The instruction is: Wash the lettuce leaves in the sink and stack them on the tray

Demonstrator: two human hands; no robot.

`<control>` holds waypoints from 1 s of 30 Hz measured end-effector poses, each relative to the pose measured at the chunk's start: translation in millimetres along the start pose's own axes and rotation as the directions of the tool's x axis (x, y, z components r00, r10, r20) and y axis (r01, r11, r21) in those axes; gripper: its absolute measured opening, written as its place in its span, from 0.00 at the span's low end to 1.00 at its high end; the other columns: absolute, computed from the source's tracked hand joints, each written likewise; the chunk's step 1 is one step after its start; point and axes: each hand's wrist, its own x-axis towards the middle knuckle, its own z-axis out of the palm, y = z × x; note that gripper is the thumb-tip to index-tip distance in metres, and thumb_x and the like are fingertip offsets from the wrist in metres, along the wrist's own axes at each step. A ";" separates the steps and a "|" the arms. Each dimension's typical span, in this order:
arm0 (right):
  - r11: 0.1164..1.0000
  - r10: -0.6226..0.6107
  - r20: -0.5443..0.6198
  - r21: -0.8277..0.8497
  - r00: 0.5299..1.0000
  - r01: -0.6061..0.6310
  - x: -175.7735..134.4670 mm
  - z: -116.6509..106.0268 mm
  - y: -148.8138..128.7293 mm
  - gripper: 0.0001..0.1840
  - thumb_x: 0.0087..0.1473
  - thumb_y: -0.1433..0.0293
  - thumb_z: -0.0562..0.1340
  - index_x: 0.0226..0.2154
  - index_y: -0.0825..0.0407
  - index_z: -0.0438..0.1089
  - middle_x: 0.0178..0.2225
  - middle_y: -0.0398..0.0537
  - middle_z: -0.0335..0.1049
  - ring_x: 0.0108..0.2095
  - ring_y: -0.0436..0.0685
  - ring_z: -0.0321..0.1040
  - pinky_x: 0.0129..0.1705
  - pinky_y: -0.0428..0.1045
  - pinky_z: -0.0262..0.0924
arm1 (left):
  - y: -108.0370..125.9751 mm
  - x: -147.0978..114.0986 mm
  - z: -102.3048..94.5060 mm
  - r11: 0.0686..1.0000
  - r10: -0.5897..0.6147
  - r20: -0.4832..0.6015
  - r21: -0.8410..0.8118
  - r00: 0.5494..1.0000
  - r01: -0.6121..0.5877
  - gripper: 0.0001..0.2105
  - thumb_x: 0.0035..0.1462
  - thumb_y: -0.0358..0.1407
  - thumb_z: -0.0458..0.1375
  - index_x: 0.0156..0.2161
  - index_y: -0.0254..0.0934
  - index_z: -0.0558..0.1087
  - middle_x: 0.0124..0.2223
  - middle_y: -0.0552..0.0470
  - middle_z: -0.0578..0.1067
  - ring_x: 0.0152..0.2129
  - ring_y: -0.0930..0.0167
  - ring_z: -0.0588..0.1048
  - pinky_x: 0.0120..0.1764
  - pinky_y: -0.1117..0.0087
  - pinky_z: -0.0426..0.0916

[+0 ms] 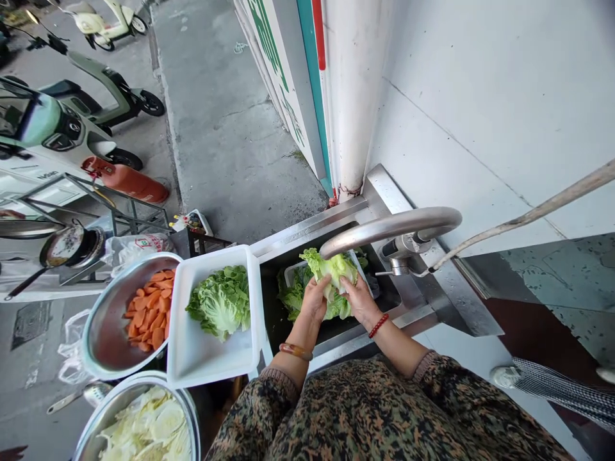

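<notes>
Both of my hands are over the sink point(269, 320), under the curved metal faucet point(389, 224). My left hand point(316, 298) is closed on the left side of a lettuce leaf point(336, 269), thumb on top. On the leaf's right side, my right hand point(359, 299) grips it too. More lettuce point(293, 298) lies below in the sink, in and around a pale container partly hidden by my hands. Left of the sink stands a white square tub point(180, 346) with a pile of green lettuce point(221, 301) in it.
Farther left, a metal bowl point(98, 333) holds sliced carrots point(151, 310). Nearer me, another bowl point(192, 422) holds pale cut cabbage point(148, 426). A wok point(65, 246), a red gas cylinder point(134, 182) and scooters point(96, 89) are beyond. A white wall point(480, 83) rises at the right.
</notes>
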 end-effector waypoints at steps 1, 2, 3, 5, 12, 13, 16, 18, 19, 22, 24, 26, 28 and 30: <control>1.000 0.005 -0.020 0.015 1.000 -0.005 0.1 1.2 0.8 0.25 0.46 0.59 0.70 0.47 0.44 0.69 0.47 0.46 0.75 0.42 0.57 0.73 0.37 0.50 0.69 | -0.4 1.2 -0.3 1.000 0.003 -0.010 -0.007 1.000 -0.003 0.21 0.37 0.36 0.74 0.38 0.35 0.74 0.34 0.49 0.80 0.31 0.66 0.79 0.37 0.66 0.72; 1.000 0.009 -0.035 0.025 0.999 -0.008 0.4 2.4 1.4 0.24 0.46 0.60 0.70 0.47 0.44 0.69 0.47 0.45 0.75 0.41 0.57 0.73 0.37 0.50 0.69 | -1.1 2.3 -0.4 1.000 0.015 -0.022 -0.012 1.000 -0.015 0.20 0.37 0.35 0.74 0.37 0.36 0.74 0.34 0.50 0.81 0.30 0.67 0.79 0.36 0.67 0.72; 0.999 0.011 -0.049 0.036 0.999 -0.009 1.2 3.4 2.1 0.24 0.45 0.60 0.70 0.46 0.44 0.69 0.46 0.45 0.75 0.41 0.57 0.73 0.37 0.50 0.69 | -2.2 3.3 -0.2 0.999 0.029 -0.040 -0.017 0.999 -0.029 0.19 0.37 0.34 0.74 0.37 0.36 0.74 0.34 0.50 0.80 0.30 0.68 0.79 0.36 0.68 0.72; 0.997 0.025 -0.071 0.079 0.997 -0.020 4.0 5.1 3.8 0.23 0.45 0.60 0.70 0.45 0.43 0.69 0.46 0.44 0.75 0.41 0.57 0.73 0.36 0.50 0.70 | -5.4 4.8 1.4 0.998 0.044 -0.088 -0.031 0.995 -0.046 0.17 0.38 0.33 0.73 0.36 0.36 0.74 0.32 0.51 0.80 0.28 0.69 0.78 0.34 0.69 0.71; 0.964 0.121 -0.129 0.253 0.984 -0.085 22.5 0.1 15.0 0.25 0.42 0.57 0.69 0.45 0.42 0.69 0.42 0.46 0.77 0.40 0.60 0.74 0.36 0.54 0.70 | -15.5 9.9 10.6 0.985 0.005 -0.257 -0.163 0.966 -0.049 0.13 0.40 0.26 0.69 0.33 0.35 0.74 0.33 0.50 0.80 0.30 0.70 0.78 0.38 0.70 0.72; 0.962 0.131 -0.121 0.257 0.984 -0.096 25.6 -2.2 15.6 0.25 0.42 0.56 0.69 0.44 0.43 0.70 0.42 0.46 0.77 0.40 0.60 0.74 0.36 0.54 0.70 | -15.5 10.5 10.1 0.982 -0.009 -0.247 -0.184 0.969 -0.038 0.13 0.40 0.25 0.69 0.34 0.35 0.74 0.34 0.50 0.80 0.31 0.70 0.79 0.39 0.70 0.72; 0.962 0.156 -0.080 0.237 0.985 -0.133 32.9 -8.8 14.1 0.24 0.41 0.55 0.69 0.42 0.44 0.70 0.41 0.50 0.77 0.41 0.63 0.74 0.37 0.57 0.70 | -13.1 11.3 4.5 0.976 -0.051 -0.190 -0.219 0.981 0.008 0.15 0.40 0.24 0.68 0.36 0.36 0.74 0.36 0.51 0.81 0.33 0.70 0.79 0.41 0.69 0.73; 0.969 0.151 -0.050 0.207 0.987 -0.138 34.4 -11.3 11.4 0.24 0.41 0.55 0.69 0.42 0.45 0.70 0.41 0.51 0.77 0.41 0.65 0.74 0.38 0.59 0.69 | -10.4 11.8 -1.4 0.977 -0.062 -0.180 -0.211 0.982 0.023 0.16 0.40 0.25 0.67 0.37 0.36 0.73 0.37 0.51 0.81 0.33 0.70 0.79 0.41 0.68 0.74; 0.971 0.147 -0.037 0.197 0.988 -0.137 33.8 -11.9 10.1 0.24 0.41 0.55 0.69 0.42 0.45 0.70 0.41 0.51 0.76 0.40 0.64 0.74 0.38 0.59 0.69 | -9.1 12.3 -4.4 0.979 -0.067 -0.177 -0.199 0.982 0.031 0.16 0.40 0.25 0.67 0.37 0.36 0.73 0.37 0.51 0.81 0.32 0.69 0.79 0.41 0.68 0.74; 0.962 0.161 0.016 0.221 0.987 -0.160 28.7 -12.9 7.2 0.21 0.43 0.58 0.69 0.41 0.45 0.69 0.37 0.46 0.76 0.34 0.59 0.73 0.33 0.54 0.68 | -6.1 15.0 -11.9 0.984 -0.117 -0.168 -0.152 0.979 0.092 0.16 0.41 0.25 0.66 0.37 0.36 0.72 0.34 0.50 0.79 0.29 0.69 0.78 0.39 0.66 0.74; 0.954 0.167 0.062 0.244 0.984 -0.177 26.1 -14.9 5.5 0.20 0.44 0.61 0.70 0.41 0.45 0.69 0.31 0.42 0.73 0.29 0.55 0.70 0.28 0.49 0.65 | -5.5 16.9 -14.8 0.976 -0.201 -0.157 -0.114 0.967 0.184 0.13 0.42 0.26 0.64 0.36 0.35 0.70 0.29 0.51 0.77 0.25 0.69 0.77 0.35 0.65 0.74; 0.972 0.116 0.071 0.199 0.991 -0.128 26.6 -18.7 3.5 0.19 0.45 0.63 0.69 0.41 0.45 0.69 0.30 0.40 0.72 0.26 0.52 0.67 0.24 0.46 0.61 | -6.4 17.9 -15.3 0.963 -0.268 -0.151 -0.073 0.951 0.260 0.11 0.44 0.26 0.61 0.34 0.35 0.68 0.25 0.52 0.74 0.21 0.69 0.75 0.32 0.64 0.74; 1.000 -0.005 0.046 0.000 0.999 0.005 30.0 -23.7 1.6 0.17 0.48 0.64 0.67 0.43 0.45 0.68 0.34 0.42 0.73 0.29 0.53 0.69 0.27 0.46 0.64 | -8.4 17.4 -13.6 0.968 -0.251 -0.152 -0.032 0.956 0.249 0.11 0.43 0.25 0.61 0.34 0.36 0.67 0.25 0.53 0.74 0.22 0.69 0.75 0.32 0.65 0.73; 0.921 -0.169 0.052 -0.347 0.984 0.177 34.0 -28.8 0.3 0.16 0.52 0.67 0.63 0.45 0.46 0.68 0.39 0.45 0.74 0.37 0.56 0.71 0.36 0.50 0.69 | -10.3 15.7 -10.2 0.985 -0.173 -0.151 -0.001 0.973 0.175 0.12 0.41 0.24 0.61 0.33 0.36 0.67 0.27 0.53 0.75 0.25 0.70 0.75 0.33 0.68 0.72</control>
